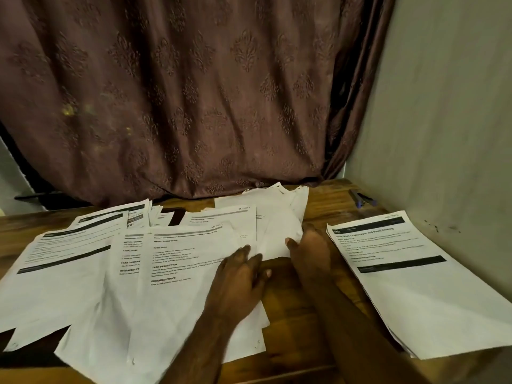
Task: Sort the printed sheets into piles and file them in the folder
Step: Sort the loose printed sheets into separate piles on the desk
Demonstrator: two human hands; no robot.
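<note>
White printed sheets [177, 273] lie fanned across the wooden table [293, 300], one pile [410, 273] set apart right, likely already sorted; left hand [238, 284] rests flat with fingers straight, right hand [310, 248] pinches a blank sheet [277, 231]; no folder visible.

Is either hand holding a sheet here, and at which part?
Right hand pinches the blank white sheet at its near right corner. Left hand only rests flat on the printed sheets.

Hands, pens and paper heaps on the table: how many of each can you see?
Hands: 2, left hand and right hand
Pens: 2, pens by the wall
Paper heaps: 2, spread sheets and right pile
Total: 6
</note>
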